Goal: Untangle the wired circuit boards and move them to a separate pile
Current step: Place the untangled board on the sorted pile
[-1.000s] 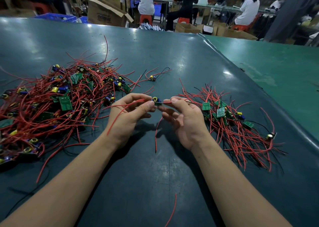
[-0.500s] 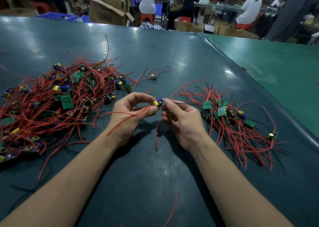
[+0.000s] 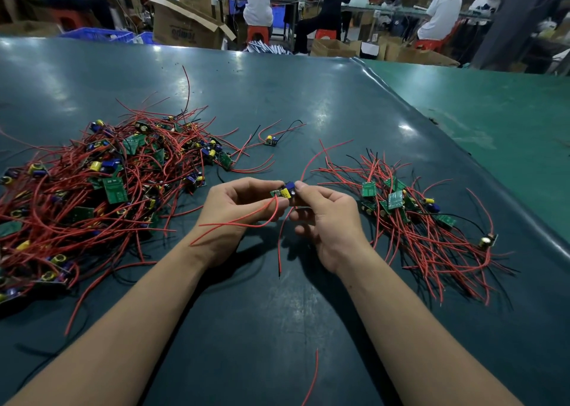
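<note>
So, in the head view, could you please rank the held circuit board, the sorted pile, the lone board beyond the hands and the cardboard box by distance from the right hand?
From the right hand:
1. Held circuit board, pinched at its fingertips.
2. Sorted pile, just right.
3. Lone board, beyond, slightly left.
4. Cardboard box, past the table's far edge.

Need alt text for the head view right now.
Both hands, left and right, pinch one small board above the table, red wires dangling. A big tangle lies left, a smaller sorted pile right.
</note>
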`<action>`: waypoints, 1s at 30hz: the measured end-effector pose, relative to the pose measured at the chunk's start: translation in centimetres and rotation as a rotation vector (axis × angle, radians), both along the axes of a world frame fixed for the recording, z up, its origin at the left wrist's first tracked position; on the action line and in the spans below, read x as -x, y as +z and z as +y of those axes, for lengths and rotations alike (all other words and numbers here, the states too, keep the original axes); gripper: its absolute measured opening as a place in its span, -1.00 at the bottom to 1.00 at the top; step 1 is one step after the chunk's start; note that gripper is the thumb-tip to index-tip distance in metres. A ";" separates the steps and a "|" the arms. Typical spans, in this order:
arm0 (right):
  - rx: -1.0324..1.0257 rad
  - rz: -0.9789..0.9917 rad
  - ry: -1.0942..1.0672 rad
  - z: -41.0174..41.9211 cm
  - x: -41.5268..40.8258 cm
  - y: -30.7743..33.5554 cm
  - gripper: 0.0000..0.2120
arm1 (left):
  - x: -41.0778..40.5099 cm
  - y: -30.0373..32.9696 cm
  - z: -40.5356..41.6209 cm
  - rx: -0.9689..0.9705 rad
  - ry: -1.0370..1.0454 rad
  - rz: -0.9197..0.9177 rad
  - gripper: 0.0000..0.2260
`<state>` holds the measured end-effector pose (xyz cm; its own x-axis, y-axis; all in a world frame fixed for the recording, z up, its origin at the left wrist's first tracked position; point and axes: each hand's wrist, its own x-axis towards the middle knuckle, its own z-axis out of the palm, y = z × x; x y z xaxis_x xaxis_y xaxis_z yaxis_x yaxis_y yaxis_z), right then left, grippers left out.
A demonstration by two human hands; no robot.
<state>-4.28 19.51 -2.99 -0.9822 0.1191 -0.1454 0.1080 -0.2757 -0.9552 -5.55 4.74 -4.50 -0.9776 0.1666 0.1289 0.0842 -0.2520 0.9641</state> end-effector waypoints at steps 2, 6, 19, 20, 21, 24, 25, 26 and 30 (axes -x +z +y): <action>-0.084 0.008 -0.001 0.1 0.0 0.0 -0.69 | 0.0 0.0 0.1 0.015 -0.026 0.002 -0.75; -0.046 0.045 0.023 0.0 -0.1 0.1 -0.76 | -0.1 -0.1 0.0 0.025 -0.033 0.009 -0.76; -0.242 0.132 0.005 -0.2 -0.2 -0.4 -0.79 | -0.8 0.2 0.8 0.118 0.010 0.072 -0.75; -0.256 0.147 -0.006 -0.1 -0.2 -0.4 -0.77 | -0.9 0.3 0.8 0.121 -0.003 0.075 -0.76; -0.251 0.150 -0.020 0.0 -0.1 -0.4 -0.75 | -0.9 0.3 0.8 0.122 -0.018 0.073 -0.78; -0.074 0.080 -0.037 0.1 0.1 -0.4 -0.71 | -1.0 0.6 0.6 0.137 -0.038 0.061 -0.82; 0.031 0.045 -0.035 0.1 0.3 -0.3 -0.72 | -1.0 0.6 0.6 0.151 -0.027 0.057 -0.80; 0.128 0.017 -0.031 0.0 0.4 -0.2 -0.73 | -1.0 0.6 0.6 0.167 -0.018 0.050 -0.77; 0.197 0.021 -0.016 0.5 0.5 -0.1 -0.81 | -0.9 0.5 0.5 0.173 -0.023 0.035 -0.79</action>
